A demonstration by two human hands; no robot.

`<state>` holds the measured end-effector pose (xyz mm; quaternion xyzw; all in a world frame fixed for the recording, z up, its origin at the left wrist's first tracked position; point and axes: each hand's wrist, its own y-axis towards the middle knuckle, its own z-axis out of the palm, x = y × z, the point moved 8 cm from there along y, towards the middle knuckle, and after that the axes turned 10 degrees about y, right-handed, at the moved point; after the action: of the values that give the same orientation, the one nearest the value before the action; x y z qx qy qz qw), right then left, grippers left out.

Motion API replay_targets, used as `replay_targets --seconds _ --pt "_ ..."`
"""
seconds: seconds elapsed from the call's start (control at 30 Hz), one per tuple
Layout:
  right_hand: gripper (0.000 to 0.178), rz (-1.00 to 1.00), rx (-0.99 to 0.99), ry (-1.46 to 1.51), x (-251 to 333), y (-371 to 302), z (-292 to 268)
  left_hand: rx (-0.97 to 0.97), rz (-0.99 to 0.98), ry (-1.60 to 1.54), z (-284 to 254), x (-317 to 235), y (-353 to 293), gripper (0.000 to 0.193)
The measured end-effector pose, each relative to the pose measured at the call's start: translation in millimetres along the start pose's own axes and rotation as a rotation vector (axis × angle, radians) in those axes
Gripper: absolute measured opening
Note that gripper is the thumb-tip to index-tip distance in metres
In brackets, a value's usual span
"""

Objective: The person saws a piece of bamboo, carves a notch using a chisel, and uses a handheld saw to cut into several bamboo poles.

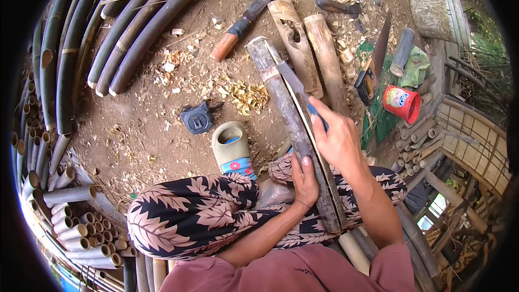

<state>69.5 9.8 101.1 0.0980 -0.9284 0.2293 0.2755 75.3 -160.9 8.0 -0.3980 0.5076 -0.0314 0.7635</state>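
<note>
A dark, mottled bamboo length (282, 103) with a pale cut strip along its side slants over my lap. My left hand (306, 183) is closed around its lower middle, the thumb lying on top. Higher up, my right hand (339, 136) grips a knife (291, 78) by its blue handle. The blade lies against the bamboo's cut edge near the upper end. Just beyond the blade, a pale log with a hollow (296, 43) and a plain log (327, 54) lie side by side on the ground.
A large knife (254, 11), a tape measure (197, 118) and wood shavings (246, 94) lie on the dirt. At right are a handsaw (376, 62), a red tub (403, 104) and a bucket (437, 17). Long bamboo poles (154, 30) and stacked cut tubes (86, 232) fill the left.
</note>
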Motion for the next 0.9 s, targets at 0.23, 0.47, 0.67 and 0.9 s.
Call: replay_targets --seconds 0.23,0.47,0.67,0.9 --pt "0.037 -0.028 -0.069 -0.006 -8 23 19 -0.001 -0.01 0.032 1 -6 -1 0.056" --pt "0.037 0.065 -0.038 0.123 -1 52 6 0.03 -0.058 -0.005 2 2 -8 0.058" --pt "0.045 0.19 -0.013 0.56 -7 -68 -73 0.145 -0.199 -0.282 11 15 -22 0.05" --pt "0.041 -0.059 -0.029 0.123 -19 -200 -78 0.229 -0.399 -0.368 27 47 -28 0.066"
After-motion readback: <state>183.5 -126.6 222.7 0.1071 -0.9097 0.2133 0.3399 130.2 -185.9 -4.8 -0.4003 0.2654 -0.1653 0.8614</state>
